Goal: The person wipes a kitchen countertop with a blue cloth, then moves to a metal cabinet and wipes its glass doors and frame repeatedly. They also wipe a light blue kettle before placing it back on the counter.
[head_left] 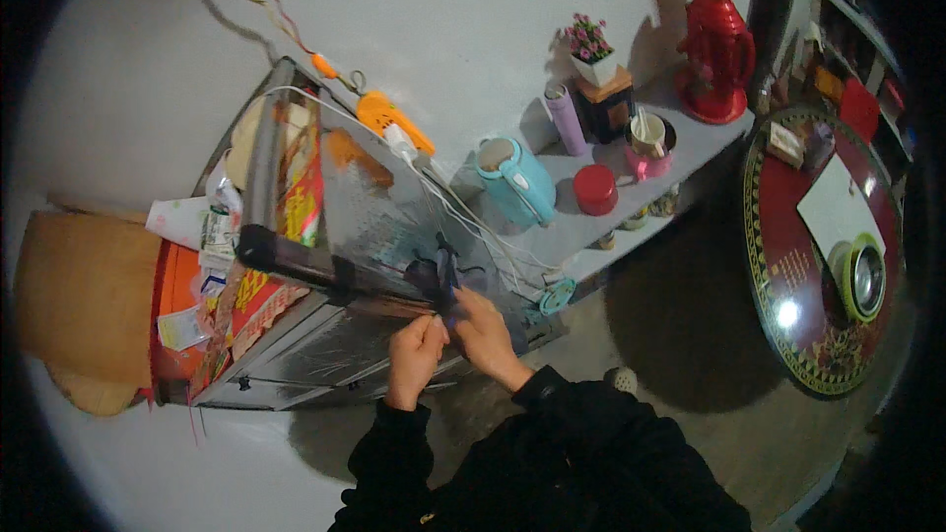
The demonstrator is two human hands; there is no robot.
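Observation:
My right hand (484,336) is closed around a slim dark object (446,273) with a bluish tint, too blurred to name surely. My left hand (415,358) is beside it, thumb and fingers pinched together, the fingertips close to the right hand. Whether something thin is held in that pinch is hidden. Both hands are at the front edge of a glass-topped cabinet (369,222) with a dark frame rail. Behind the object, a dark bundle (421,273) rests near the cabinet's corner.
An orange power strip (392,122) with white cables lies at the wall. On the grey shelf stand a light-blue electric kettle (515,181), a red lid-like container (595,190), a purple flask (565,118) and a red thermos jug (715,52). A round patterned table (776,303) is at right.

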